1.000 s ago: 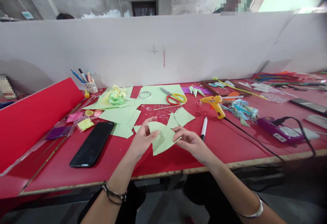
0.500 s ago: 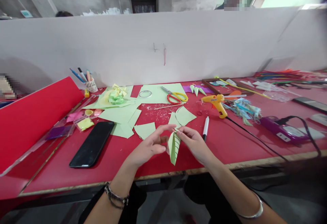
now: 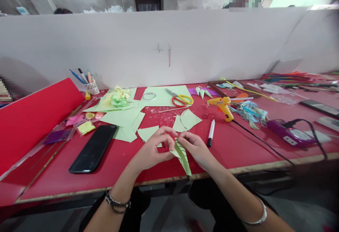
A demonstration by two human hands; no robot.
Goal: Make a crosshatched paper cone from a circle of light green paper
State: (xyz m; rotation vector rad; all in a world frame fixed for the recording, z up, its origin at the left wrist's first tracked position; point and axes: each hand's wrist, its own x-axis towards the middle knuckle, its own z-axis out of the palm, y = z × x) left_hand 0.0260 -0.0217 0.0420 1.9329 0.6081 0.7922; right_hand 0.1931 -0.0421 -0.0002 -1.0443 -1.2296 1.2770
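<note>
A light green piece of paper (image 3: 182,156), curled lengthwise and marked with dark curved lines, hangs between my hands near the table's front edge. My left hand (image 3: 158,145) pinches its left edge between thumb and fingers. At the paper's top, my right hand (image 3: 195,148) grips it with thumb and forefinger; the exact contact is partly hidden by the fingers. Just beyond lie cut green paper pieces (image 3: 191,119), one with a curved line drawn on it. To the right of my right hand rests a white marker (image 3: 211,133) with a black cap.
Scissors (image 3: 182,99) and a metal ring (image 3: 149,96) lie on green sheets. At right are a yellow glue gun (image 3: 224,108) with its cord and a purple power strip (image 3: 290,133). A black phone (image 3: 93,149) lies left, near a red board (image 3: 39,122). A white partition (image 3: 119,48) stands behind.
The green paper has swung, its lower tip now pointing further right. My left fingers have curled in and closed on its left edge. My right hand keeps its hold at the top.
</note>
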